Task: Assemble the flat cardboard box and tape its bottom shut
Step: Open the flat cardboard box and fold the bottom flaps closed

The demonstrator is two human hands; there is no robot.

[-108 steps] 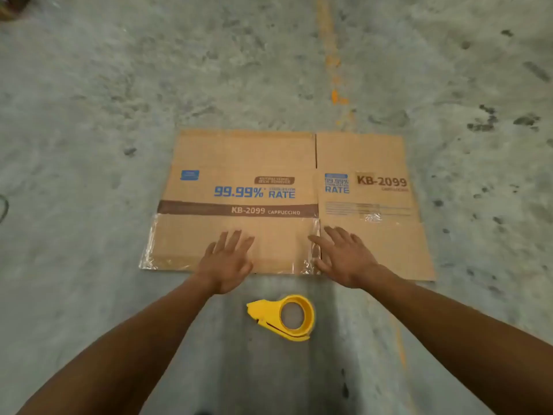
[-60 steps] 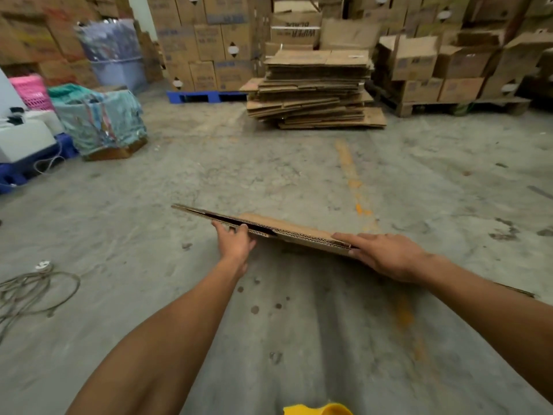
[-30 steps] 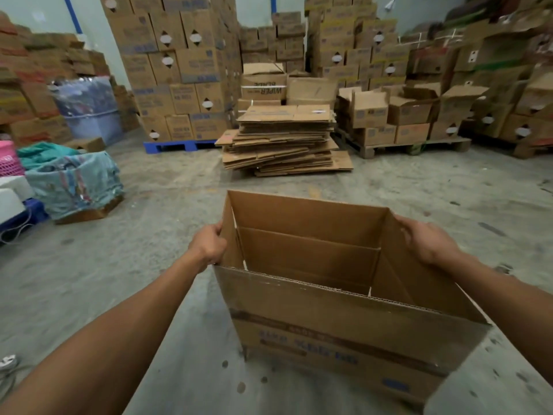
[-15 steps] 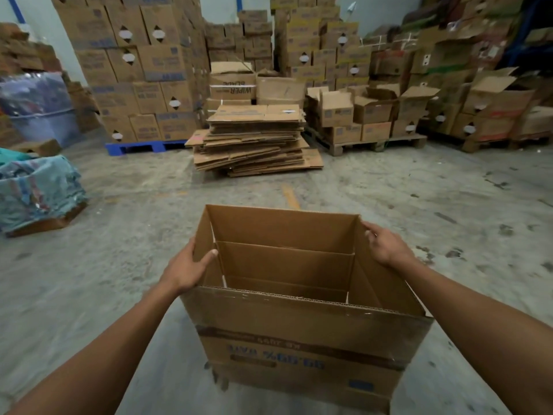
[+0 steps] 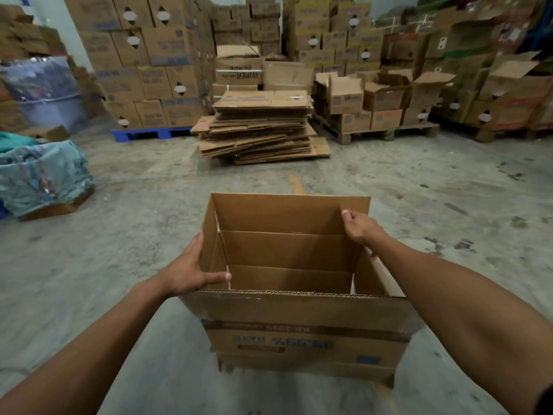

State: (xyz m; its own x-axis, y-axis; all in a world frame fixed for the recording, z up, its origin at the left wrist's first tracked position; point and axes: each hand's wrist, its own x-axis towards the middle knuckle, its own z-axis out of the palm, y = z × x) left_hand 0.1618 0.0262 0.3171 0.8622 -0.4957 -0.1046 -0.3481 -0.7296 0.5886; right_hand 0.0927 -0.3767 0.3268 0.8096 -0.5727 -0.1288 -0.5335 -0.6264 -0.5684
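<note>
Your left hand [image 5: 187, 272] grips the left flap, thumb inside; your right hand [image 5: 360, 227] pinches the right flap — both on the opened brown cardboard box [image 5: 299, 322] at lower centre, its print upside down, holding only folded flaps.

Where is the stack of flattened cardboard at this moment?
In the head view the stack of flattened cardboard lies on the floor, center background, beyond the open box, between the blue pallet on its left and the wooden pallet on its right.
</note>
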